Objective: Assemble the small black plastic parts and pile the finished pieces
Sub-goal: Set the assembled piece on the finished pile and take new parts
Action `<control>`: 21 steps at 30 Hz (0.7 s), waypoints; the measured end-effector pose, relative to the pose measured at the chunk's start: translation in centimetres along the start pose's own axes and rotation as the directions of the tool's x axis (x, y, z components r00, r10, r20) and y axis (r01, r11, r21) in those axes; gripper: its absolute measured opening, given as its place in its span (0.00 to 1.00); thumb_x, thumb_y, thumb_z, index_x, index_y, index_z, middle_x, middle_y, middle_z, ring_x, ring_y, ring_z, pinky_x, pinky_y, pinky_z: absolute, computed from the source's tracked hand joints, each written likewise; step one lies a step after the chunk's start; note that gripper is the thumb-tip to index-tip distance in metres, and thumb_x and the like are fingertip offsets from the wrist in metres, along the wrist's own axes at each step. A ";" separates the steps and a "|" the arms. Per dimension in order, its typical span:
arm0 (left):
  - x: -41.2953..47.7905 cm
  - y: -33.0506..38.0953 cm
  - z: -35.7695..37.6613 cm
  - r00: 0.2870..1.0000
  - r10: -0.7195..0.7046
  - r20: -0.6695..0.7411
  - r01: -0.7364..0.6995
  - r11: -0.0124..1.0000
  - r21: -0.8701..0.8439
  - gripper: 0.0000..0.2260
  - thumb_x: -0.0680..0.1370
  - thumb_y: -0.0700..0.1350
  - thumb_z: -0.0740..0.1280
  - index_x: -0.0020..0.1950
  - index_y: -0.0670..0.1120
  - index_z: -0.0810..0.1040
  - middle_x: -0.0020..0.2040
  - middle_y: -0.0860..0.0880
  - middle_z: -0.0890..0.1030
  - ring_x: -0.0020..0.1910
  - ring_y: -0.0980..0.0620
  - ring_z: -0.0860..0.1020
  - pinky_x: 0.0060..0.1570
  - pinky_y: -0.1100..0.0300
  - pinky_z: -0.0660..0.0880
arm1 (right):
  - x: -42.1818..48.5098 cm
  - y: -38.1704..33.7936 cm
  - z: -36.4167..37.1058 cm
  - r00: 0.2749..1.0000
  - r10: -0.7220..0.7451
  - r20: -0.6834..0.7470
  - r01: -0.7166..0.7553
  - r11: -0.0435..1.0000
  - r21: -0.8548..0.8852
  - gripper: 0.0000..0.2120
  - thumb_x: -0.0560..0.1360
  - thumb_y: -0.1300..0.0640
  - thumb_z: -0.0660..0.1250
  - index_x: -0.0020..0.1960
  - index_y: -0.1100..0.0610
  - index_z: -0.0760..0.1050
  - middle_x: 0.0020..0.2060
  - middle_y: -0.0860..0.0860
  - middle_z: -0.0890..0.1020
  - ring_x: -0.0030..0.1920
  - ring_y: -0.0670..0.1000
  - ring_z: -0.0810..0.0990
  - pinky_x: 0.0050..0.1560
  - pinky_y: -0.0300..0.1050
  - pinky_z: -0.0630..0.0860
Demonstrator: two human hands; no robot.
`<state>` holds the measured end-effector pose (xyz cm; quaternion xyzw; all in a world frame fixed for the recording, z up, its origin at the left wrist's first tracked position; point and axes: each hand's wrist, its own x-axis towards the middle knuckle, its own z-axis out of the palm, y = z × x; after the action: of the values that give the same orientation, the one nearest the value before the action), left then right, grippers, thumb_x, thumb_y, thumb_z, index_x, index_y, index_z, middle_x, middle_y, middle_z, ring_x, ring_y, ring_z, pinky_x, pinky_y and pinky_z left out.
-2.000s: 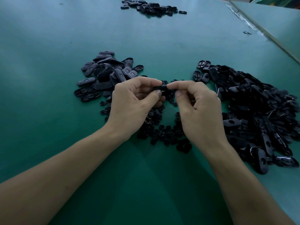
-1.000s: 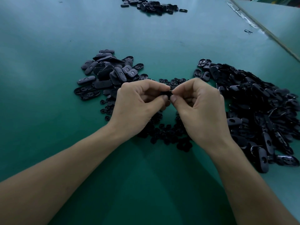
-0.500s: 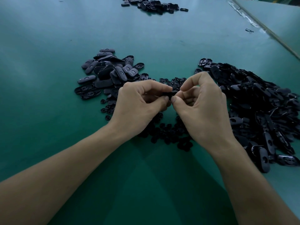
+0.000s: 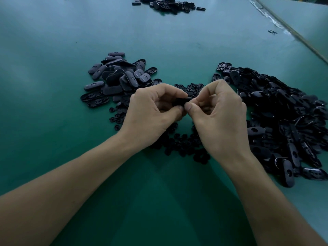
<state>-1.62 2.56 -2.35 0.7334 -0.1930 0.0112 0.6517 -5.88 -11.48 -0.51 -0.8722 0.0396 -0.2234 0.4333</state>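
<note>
Currently mid-assembly, by the look of it: left hand (image 4: 152,112) and right hand (image 4: 218,118) meet at table centre. Both pinch one small black part (image 4: 181,101) between thumb and curled fingertips, other fingers tucked in, not spread. Part is held in the air, off the green table (image 4: 53,103), above the small round inserts (image 4: 181,141). Long axis runs roughly 9-to-3, left end buried in left fingers, right end at right thumb. Which face is up: cannot tell. Insert seated or not: hidden. Next move probably needs a firm squeeze to snap it, then a drop onto the finished pile (image 4: 117,79) at 10 o'clock. Loose shells (image 4: 284,112) heap at 3 o'clock; far heap (image 4: 168,4) at 12.
</note>
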 end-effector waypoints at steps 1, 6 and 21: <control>0.0 0.0 0.0 1.000 0.004 -0.003 -0.004 1.000 0.002 0.12 0.73 0.30 0.73 0.50 0.45 0.83 0.44 0.49 0.86 0.42 0.52 0.86 0.48 0.57 0.83 | -0.1 -0.1 0.0 1.000 -0.005 -0.012 0.005 1.000 -0.009 0.17 0.74 0.60 0.74 0.39 0.45 0.68 0.35 0.46 0.82 0.37 0.47 0.82 0.37 0.43 0.78; -0.1 -0.1 0.0 1.000 0.012 -0.001 -0.012 1.000 0.024 0.12 0.73 0.31 0.74 0.49 0.47 0.83 0.43 0.50 0.86 0.42 0.54 0.85 0.47 0.61 0.82 | -0.1 -0.2 0.0 0.997 0.004 -0.081 -0.004 1.000 -0.004 0.18 0.72 0.59 0.76 0.37 0.46 0.67 0.33 0.45 0.82 0.36 0.45 0.83 0.39 0.43 0.79; -0.1 0.1 0.2 0.999 0.042 -0.022 -0.040 0.998 0.050 0.10 0.74 0.34 0.75 0.49 0.48 0.82 0.42 0.53 0.85 0.41 0.56 0.85 0.45 0.65 0.80 | -0.2 -0.2 0.1 0.998 -0.028 -0.057 0.028 1.000 0.011 0.16 0.73 0.60 0.75 0.36 0.46 0.72 0.32 0.43 0.82 0.33 0.44 0.81 0.33 0.32 0.74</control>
<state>-1.74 2.39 -2.33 0.7450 -0.2001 0.0378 0.6352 -6.04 -11.27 -0.51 -0.8635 0.0385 -0.2544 0.4338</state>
